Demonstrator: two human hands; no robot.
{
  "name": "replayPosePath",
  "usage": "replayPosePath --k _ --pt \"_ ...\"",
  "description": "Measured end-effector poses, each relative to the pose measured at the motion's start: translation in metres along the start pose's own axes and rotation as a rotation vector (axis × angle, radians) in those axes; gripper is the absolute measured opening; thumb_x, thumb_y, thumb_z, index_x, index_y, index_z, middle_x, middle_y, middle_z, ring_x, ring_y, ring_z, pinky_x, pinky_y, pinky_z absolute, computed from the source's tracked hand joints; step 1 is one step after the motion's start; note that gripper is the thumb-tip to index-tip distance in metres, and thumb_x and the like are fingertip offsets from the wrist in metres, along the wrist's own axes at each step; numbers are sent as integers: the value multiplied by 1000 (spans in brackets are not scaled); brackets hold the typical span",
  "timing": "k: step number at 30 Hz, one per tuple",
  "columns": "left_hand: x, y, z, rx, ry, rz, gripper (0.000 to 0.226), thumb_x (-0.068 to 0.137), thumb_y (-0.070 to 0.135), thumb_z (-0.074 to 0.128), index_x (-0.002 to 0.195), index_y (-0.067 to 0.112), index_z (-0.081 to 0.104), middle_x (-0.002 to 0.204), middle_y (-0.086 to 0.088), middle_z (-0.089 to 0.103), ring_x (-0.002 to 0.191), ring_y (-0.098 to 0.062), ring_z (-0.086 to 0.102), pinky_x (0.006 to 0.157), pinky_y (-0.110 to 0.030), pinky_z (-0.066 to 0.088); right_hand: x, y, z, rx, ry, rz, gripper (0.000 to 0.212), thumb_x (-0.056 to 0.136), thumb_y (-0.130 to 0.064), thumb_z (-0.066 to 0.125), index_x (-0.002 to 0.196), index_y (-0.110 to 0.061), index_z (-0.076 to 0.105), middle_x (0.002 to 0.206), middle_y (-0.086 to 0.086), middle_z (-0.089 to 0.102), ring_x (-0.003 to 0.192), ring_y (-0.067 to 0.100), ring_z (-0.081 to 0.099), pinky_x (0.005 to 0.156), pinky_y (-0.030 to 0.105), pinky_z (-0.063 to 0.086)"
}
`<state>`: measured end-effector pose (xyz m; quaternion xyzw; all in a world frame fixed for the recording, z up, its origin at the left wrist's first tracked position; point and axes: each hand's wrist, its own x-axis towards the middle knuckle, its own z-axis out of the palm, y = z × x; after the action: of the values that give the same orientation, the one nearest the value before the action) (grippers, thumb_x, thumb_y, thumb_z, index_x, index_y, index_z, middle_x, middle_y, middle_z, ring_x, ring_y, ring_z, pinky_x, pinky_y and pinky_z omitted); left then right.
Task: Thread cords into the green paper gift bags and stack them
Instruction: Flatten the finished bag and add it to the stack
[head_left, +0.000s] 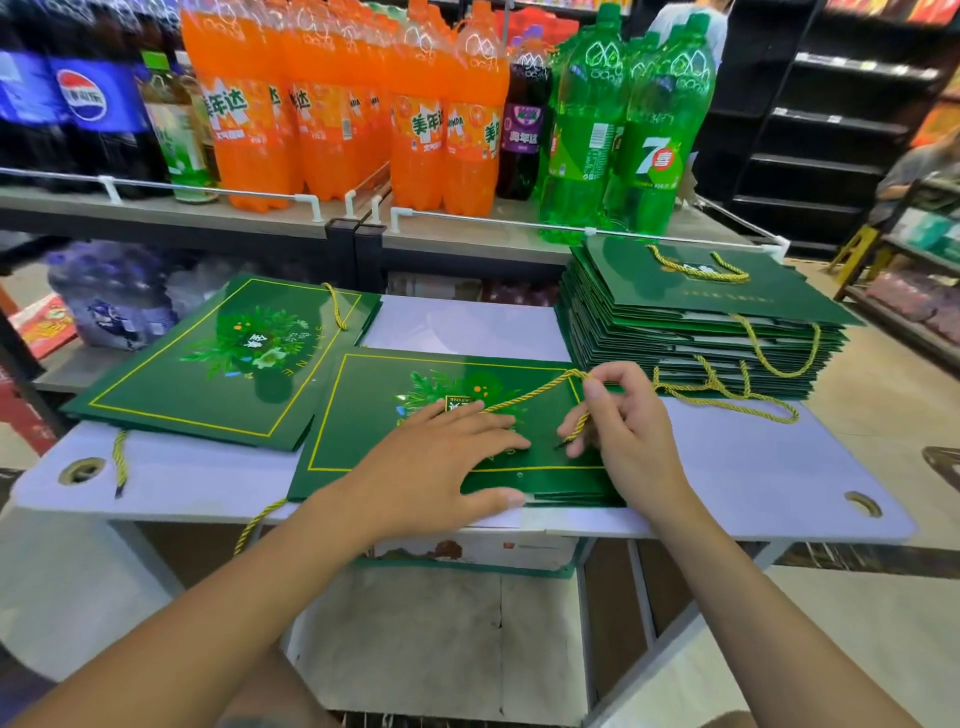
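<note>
At the near edge of the white table (779, 467): green bag (374, 415) lying flat; thin paper, light, likely creases. Left hand (441, 457) flat, fingers straight, pressing it down. Right hand (623, 431) pinches the gold cord (535, 395) near its tip; limp, best held close to the end. Corded stack (701, 332) just right; its trailing loops (753, 410) could snag. More bags (171, 384) left

The paper bag (395, 415) looks smooth and a bit shiny; the cord (535, 392) is twisted; the table (753, 467) is maybe matt plastic.
</note>
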<state>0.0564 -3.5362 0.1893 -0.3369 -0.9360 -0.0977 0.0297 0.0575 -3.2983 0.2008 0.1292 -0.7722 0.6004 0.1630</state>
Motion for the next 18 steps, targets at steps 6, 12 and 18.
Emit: replayPosePath --k 6,12,18 --pt "5 -5 6 8 59 -3 71 89 84 31 150 49 40 162 24 31 155 -5 16 128 -38 9 2 6 -1 105 -119 4 35 87 6 76 113 -13 63 96 6 77 86 20 73 82 28 58" --pt "2 -3 7 -2 140 -28 68 87 82 42 143 46 53 154 25 44 151 -5 29 126 -37 18 -2 6 -3 -24 -239 4 15 90 -7 78 92 -22 77 84 -2 74 71 11 57 67 26 47" --pt "-2 -2 8 0 215 -33 63 86 77 45 135 44 63 144 23 57 143 -5 43 121 -36 31 -5 3 -2 -66 -366 40 5 87 -10 81 84 -8 78 92 -2 79 70 10 58 67 23 46"
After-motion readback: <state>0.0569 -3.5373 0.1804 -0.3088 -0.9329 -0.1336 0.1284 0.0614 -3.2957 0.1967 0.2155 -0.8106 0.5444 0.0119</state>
